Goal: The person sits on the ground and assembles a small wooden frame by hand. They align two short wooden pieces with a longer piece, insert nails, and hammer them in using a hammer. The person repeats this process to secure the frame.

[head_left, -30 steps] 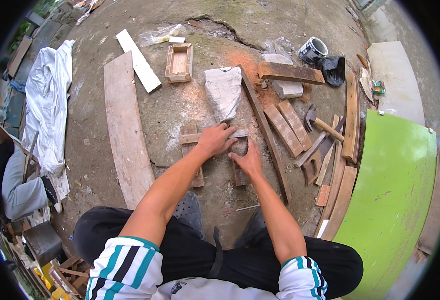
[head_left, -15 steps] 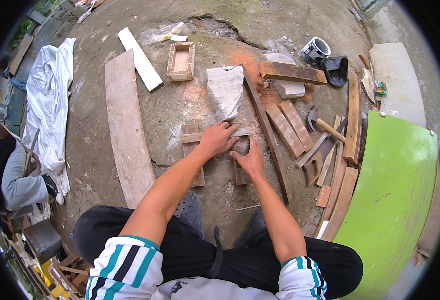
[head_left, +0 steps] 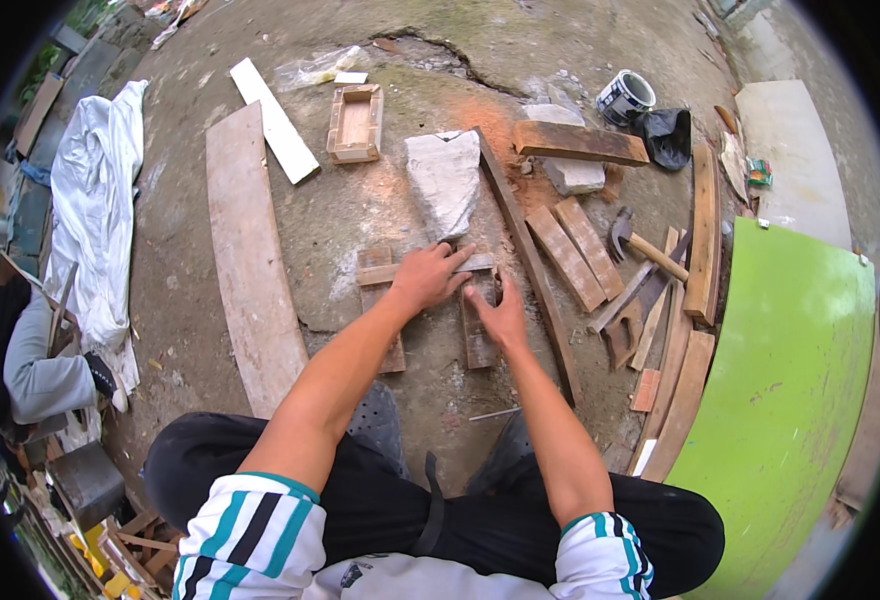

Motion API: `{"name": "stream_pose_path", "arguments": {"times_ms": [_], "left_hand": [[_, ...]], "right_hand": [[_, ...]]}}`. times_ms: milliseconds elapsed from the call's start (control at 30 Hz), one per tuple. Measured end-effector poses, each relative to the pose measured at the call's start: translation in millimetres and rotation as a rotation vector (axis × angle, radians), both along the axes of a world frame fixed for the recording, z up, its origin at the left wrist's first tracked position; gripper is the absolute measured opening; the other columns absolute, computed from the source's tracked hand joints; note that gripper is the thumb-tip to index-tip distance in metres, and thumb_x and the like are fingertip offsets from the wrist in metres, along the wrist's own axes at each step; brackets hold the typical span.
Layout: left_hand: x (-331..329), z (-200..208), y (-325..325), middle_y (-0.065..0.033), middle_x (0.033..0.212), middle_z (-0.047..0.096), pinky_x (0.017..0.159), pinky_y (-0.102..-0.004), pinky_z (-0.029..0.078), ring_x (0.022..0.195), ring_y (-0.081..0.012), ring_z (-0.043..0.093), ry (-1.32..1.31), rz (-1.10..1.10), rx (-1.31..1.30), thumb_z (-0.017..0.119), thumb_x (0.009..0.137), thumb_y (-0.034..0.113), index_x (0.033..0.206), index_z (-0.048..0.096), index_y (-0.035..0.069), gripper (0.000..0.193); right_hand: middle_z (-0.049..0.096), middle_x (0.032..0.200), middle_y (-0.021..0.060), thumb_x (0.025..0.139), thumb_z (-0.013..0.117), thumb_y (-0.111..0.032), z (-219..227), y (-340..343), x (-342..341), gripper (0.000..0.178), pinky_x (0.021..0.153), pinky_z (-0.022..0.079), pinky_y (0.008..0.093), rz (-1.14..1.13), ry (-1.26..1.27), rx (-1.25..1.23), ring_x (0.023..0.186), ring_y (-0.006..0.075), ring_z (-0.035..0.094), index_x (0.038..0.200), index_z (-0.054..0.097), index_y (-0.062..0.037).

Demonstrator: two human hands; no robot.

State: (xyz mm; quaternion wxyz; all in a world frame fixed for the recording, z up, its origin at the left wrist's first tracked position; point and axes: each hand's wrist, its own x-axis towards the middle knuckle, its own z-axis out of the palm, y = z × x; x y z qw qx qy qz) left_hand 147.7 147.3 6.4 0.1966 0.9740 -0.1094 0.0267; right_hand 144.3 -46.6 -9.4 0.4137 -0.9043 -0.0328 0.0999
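The work surface is a rough concrete floor (head_left: 175, 300); a stone (head_left: 445, 185) lies beyond the work, a long beam (head_left: 525, 262) to its right. From my station I see the left board (head_left: 376, 303) and right board (head_left: 477, 340) side by side, apart, long axes running away from the wearer. The strip (head_left: 376, 273) lies across both near their far ends, its long axis left to right, roughly square to the boards.

The left hand (head_left: 428, 279) covers the strip's middle, fingers over its top; I cannot tell whether it grips or only presses. The right hand (head_left: 500, 315) is the nearer to the strip's right end, just on the near side of it. Its thumb is over the right board and its fingers are at that board's right edge, spread from the thumb; whether they clamp the wood, I cannot tell.
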Motion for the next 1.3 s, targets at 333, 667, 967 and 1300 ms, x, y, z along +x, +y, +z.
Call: {"name": "stream_pose_path", "arguments": {"times_ms": [333,667,967,1300], "left_hand": [[-1,0,-1,-0.0071,0.090,0.064,0.067,-0.0418,0.056,0.082,-0.0277,0.068,0.003,0.015,0.037,0.063,0.096,0.047,0.144,0.056,0.029,0.052],[-2,4,-2,-0.0050,0.093,0.066,0.070,-0.0389,0.054,0.088,-0.0237,0.068,0.012,0.023,0.095,0.060,0.096,0.049,0.144,0.056,0.031,0.051],[-1,0,4,-0.0061,0.092,0.067,0.066,-0.0413,0.055,0.083,-0.0271,0.070,0.019,-0.003,-0.007,0.062,0.095,0.047,0.136,0.061,0.027,0.046],[0,-1,2,-0.0062,0.090,0.066,0.068,-0.0408,0.055,0.083,-0.0257,0.069,0.032,0.015,0.004,0.065,0.093,0.043,0.136,0.062,0.026,0.046]], "right_hand": [[0.070,0.121,0.0193,0.094,0.067,-0.017,11,-4,35,0.036,0.090,0.053,0.0395,-0.005,0.022,0.088,0.097,0.0290,0.070,0.126,0.067,-0.0015],[0.073,0.113,0.0191,0.091,0.074,-0.025,23,5,41,0.039,0.083,0.054,0.0373,-0.052,0.092,0.067,0.088,0.0285,0.071,0.122,0.071,-0.0016],[0.070,0.119,0.0165,0.092,0.073,-0.023,3,5,35,0.036,0.089,0.052,0.0373,-0.100,0.126,0.148,0.099,0.0281,0.069,0.123,0.071,-0.0034],[0.067,0.117,0.0169,0.086,0.080,-0.024,12,4,22,0.051,0.090,0.052,0.0377,-0.019,0.088,0.126,0.099,0.0282,0.067,0.128,0.066,0.0004]]}}
